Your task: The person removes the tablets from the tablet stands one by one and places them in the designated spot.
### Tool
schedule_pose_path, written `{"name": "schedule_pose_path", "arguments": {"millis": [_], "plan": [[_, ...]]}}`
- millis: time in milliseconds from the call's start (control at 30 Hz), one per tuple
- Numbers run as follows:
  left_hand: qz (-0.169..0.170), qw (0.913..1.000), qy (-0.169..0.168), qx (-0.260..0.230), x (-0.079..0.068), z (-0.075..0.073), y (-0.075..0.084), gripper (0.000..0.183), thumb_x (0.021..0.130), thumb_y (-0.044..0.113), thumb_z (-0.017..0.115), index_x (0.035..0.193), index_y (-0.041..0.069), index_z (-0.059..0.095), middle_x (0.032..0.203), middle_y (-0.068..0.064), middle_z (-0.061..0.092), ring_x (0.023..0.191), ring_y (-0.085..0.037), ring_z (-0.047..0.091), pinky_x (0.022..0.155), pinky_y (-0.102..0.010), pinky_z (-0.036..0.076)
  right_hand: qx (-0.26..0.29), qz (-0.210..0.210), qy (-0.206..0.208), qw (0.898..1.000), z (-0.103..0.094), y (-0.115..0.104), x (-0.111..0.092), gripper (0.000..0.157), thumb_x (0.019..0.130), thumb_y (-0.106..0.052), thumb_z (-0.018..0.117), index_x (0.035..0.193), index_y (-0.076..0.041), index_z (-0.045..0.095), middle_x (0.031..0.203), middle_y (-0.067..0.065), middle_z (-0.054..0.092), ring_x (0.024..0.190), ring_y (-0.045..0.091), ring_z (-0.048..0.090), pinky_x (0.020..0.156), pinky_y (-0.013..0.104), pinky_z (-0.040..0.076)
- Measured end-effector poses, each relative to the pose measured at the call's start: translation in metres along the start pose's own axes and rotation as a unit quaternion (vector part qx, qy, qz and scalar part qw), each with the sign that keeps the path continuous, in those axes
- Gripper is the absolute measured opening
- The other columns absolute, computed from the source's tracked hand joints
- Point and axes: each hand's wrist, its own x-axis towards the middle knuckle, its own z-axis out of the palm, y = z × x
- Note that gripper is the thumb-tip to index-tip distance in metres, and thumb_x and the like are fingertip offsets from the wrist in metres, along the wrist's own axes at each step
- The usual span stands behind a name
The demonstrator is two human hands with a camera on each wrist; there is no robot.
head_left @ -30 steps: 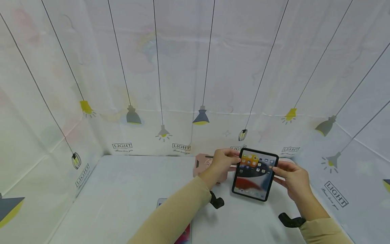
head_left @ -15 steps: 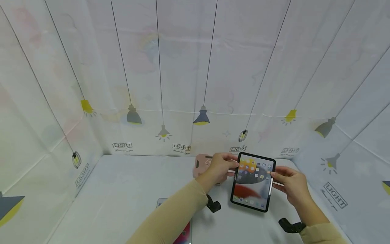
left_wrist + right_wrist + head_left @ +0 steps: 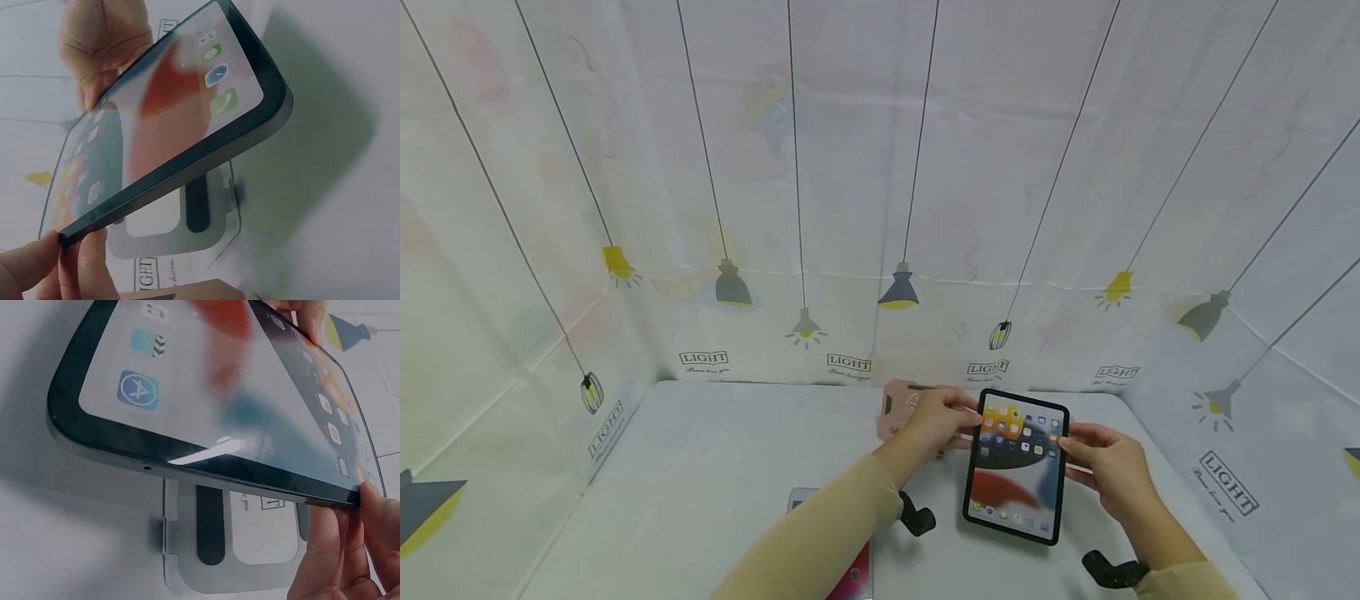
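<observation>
A tablet (image 3: 1017, 467) with a black border and a lit screen full of app icons is held tilted above the white table. My left hand (image 3: 931, 421) pinches its left edge between thumb and fingers. On the opposite edge, my right hand (image 3: 1111, 467) grips in the same way. Behind the tablet, both wrist views show a grey tablet stand (image 3: 215, 234) with dark pads and a pale centre. The lower edge of the tablet is raised off the table, its shadow falling below. From the head, the tablet hides most of the stand.
A pink stand-like plate (image 3: 895, 408) with slots lies just behind my left hand. Under my left forearm, a second device with a colourful screen (image 3: 853, 575) lies on the white table (image 3: 700, 475). A lamp-printed curtain (image 3: 850, 208) encloses the back and sides.
Both hands have brought the tablet toward me and slightly left. It shows larger and lower in the head view, and both grips on its edges stay the same.
</observation>
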Motion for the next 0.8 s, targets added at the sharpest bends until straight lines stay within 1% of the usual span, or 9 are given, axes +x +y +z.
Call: {"name": "schedule_pose_path", "arguments": {"millis": [133,200,400,500,633,800], "plan": [[0.003,1.0000,-0.002,0.004,-0.002,-0.003,-0.007,0.013,0.092,0.007,0.084,0.101,0.016,0.080,0.093,-0.001,0.078,0.080,-0.017,0.080,0.076,-0.046,0.069,-0.001,0.014,0.000,1.000,0.003,0.003,-0.001,0.020,0.097,-0.014,0.082,0.115,-0.022,0.080,0.093,-0.016,0.078,0.083,0.008,0.075,0.073,0.029,0.068],[0.000,1.0000,-0.006,-0.003,-0.002,-0.005,-0.011,0.013,0.092,0.007,0.084,0.101,0.015,0.080,0.093,-0.002,0.079,0.081,-0.018,0.080,0.074,-0.044,0.069,-0.002,0.019,-0.001,1.000,0.003,0.006,-0.002,0.019,0.097,-0.015,0.082,0.114,-0.022,0.080,0.094,-0.014,0.078,0.082,0.008,0.075,0.072,0.029,0.068],[-0.014,0.9994,-0.023,-0.020,-0.004,-0.010,-0.023,0.012,0.092,0.007,0.084,0.102,0.013,0.079,0.099,-0.003,0.080,0.085,-0.020,0.080,0.067,-0.036,0.069,-0.011,0.035,-0.003,0.999,0.007,0.013,-0.006,0.021,0.098,-0.014,0.080,0.118,-0.017,0.079,0.092,-0.014,0.078,0.081,0.009,0.074,0.071,0.029,0.068],[-0.021,0.9991,-0.028,-0.025,-0.006,-0.012,-0.029,0.013,0.092,0.008,0.084,0.102,0.013,0.079,0.100,-0.004,0.080,0.086,-0.021,0.080,0.067,-0.036,0.069,-0.018,0.043,0.000,0.999,0.010,0.016,-0.007,0.023,0.098,-0.014,0.080,0.121,-0.016,0.078,0.091,-0.015,0.077,0.082,0.010,0.075,0.071,0.029,0.068],[-0.024,0.9987,-0.031,-0.033,-0.008,-0.014,-0.036,0.013,0.091,0.007,0.084,0.102,0.011,0.078,0.099,-0.005,0.080,0.086,-0.021,0.080,0.067,-0.037,0.069,-0.026,0.049,-0.003,0.998,0.012,0.019,-0.008,0.028,0.098,-0.015,0.080,0.125,-0.011,0.076,0.092,-0.012,0.077,0.082,0.011,0.074,0.071,0.030,0.068],[-0.023,0.9982,-0.035,-0.042,-0.011,-0.015,-0.044,0.013,0.090,0.005,0.084,0.100,0.009,0.078,0.098,-0.005,0.079,0.083,-0.021,0.080,0.065,-0.038,0.069,-0.033,0.056,-0.007,0.998,0.013,0.024,-0.011,0.029,0.098,-0.017,0.080,0.126,-0.008,0.076,0.092,-0.011,0.077,0.082,0.012,0.074,0.070,0.030,0.067]]}}
